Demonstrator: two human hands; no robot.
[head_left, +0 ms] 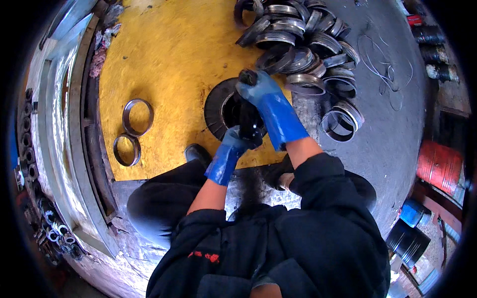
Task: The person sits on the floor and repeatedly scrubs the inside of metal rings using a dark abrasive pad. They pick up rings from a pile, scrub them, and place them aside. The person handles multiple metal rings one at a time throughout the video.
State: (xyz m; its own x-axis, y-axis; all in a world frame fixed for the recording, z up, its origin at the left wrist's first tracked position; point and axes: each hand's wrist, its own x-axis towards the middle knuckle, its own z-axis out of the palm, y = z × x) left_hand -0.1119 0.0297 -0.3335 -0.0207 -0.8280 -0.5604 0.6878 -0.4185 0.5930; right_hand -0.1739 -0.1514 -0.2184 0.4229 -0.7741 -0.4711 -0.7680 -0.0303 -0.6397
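Note:
Both my hands wear blue rubber gloves. My right hand [261, 89] is closed around a dark, rough-looking lump [247, 76], perhaps a rag or brush; I cannot make out which. Below it, my left hand [237, 140] grips a black, wet-shining piece [251, 121], whose full shape is hidden by the gloves and its dark surroundings. Both hands are over a black round object with an open middle [214, 110], lying on the yellow floor sheet [169, 59] between my feet.
Two metal rings [138, 117] lie on the yellow sheet to the left. A heap of dark metal rings [303, 49] is at the far right. Loose wire [382, 69] lies beyond it. A metal frame [74, 124] runs along the left; a red drum [439, 166] is at right.

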